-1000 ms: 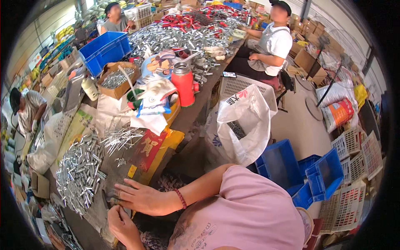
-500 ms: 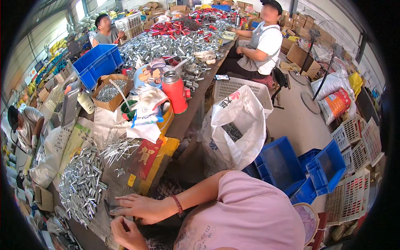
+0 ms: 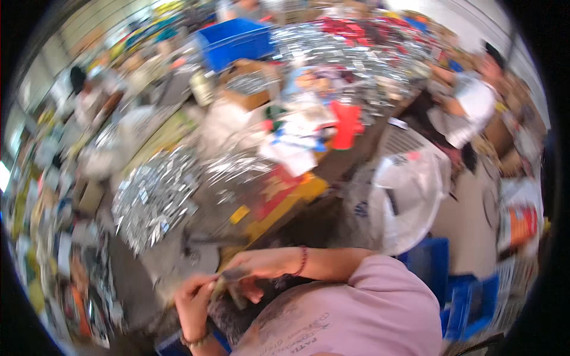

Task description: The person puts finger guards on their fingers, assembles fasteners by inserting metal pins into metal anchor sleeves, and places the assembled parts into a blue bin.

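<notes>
Hands point(image 3: 222, 285) now drawn together, pinching small dark piece point(image 3: 228, 279), view blurred

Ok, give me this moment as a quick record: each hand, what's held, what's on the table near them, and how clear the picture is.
left hand: at the table's near edge, fingers closed on one end of a small dark object
right hand: on the other end of the same object, bead bracelet at the wrist
small dark object: between both hands; kind cannot be told, blurred
table: pile of silvery metal pieces just beyond the hands
image: heavy motion blur
</notes>
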`<control>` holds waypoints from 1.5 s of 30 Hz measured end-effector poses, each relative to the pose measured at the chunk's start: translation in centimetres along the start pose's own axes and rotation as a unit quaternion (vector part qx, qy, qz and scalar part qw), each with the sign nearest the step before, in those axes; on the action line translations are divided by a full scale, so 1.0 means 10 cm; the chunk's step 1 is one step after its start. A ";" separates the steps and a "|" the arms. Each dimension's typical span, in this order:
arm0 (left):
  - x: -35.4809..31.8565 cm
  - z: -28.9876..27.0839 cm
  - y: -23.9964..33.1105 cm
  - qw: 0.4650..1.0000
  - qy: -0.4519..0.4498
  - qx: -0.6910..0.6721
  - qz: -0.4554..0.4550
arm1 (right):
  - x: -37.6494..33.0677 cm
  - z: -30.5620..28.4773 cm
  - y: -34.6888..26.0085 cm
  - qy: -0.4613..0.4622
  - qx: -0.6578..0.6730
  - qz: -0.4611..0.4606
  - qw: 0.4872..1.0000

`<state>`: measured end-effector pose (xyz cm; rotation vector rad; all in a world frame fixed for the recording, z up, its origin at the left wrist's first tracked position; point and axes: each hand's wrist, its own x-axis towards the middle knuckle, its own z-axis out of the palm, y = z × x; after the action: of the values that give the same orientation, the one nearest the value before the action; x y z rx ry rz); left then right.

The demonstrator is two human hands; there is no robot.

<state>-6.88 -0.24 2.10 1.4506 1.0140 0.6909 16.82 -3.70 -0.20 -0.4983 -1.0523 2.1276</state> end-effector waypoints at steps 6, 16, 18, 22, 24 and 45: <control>-0.08 0.00 0.17 0.993 -0.027 0.102 0.050 | 0.01 -0.06 0.09 -0.005 -0.013 0.060 0.998; -0.13 0.03 0.30 0.968 -0.076 0.215 0.105 | 0.05 -0.14 0.20 -0.014 -0.020 0.099 0.995; -0.12 -0.01 0.24 0.974 -0.069 0.199 0.081 | 0.07 -0.15 0.19 -0.044 -0.010 0.086 0.995; -0.09 -0.01 0.20 0.994 -0.072 0.077 0.021 | 0.10 -0.18 0.19 -0.050 -0.007 0.080 0.996; -0.05 -0.02 0.19 0.995 -0.085 0.055 -0.002 | 0.09 -0.16 0.14 -0.057 -0.012 0.078 0.995; -0.04 -0.16 0.06 0.990 -0.132 0.018 -0.044 | 0.12 -0.09 0.29 -0.014 0.023 0.055 0.998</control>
<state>-8.33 0.16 2.94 1.4745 0.8803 0.4059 15.35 -3.58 -3.08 -0.5155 -1.0096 2.2575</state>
